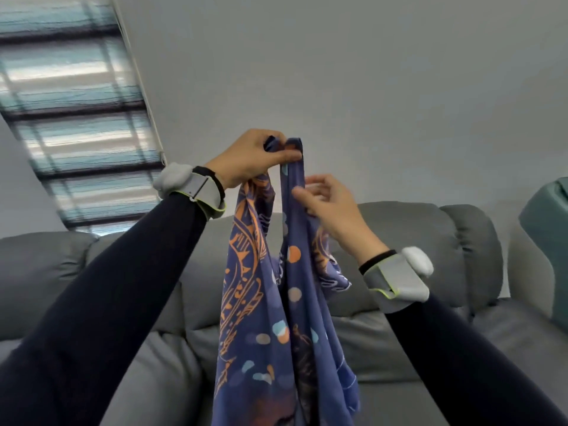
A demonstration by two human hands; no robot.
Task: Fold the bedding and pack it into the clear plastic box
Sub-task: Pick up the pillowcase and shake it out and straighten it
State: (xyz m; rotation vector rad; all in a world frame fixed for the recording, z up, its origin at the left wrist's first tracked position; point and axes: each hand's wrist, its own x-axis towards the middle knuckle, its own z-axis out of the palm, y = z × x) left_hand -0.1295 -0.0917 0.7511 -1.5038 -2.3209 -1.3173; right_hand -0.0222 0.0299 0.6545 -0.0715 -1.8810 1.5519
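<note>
The bedding (285,318) hangs lengthwise, top edge up, long axis vertical, held in the air in front of the grey sofa (415,272). The left hand (250,158) pinches its gathered top; the right hand (330,207), fingers loosely curled, touches the fold just below

Head camera faces forward, close behind left hand (249,158), right hand (332,210), toward sofa (415,241).
</note>
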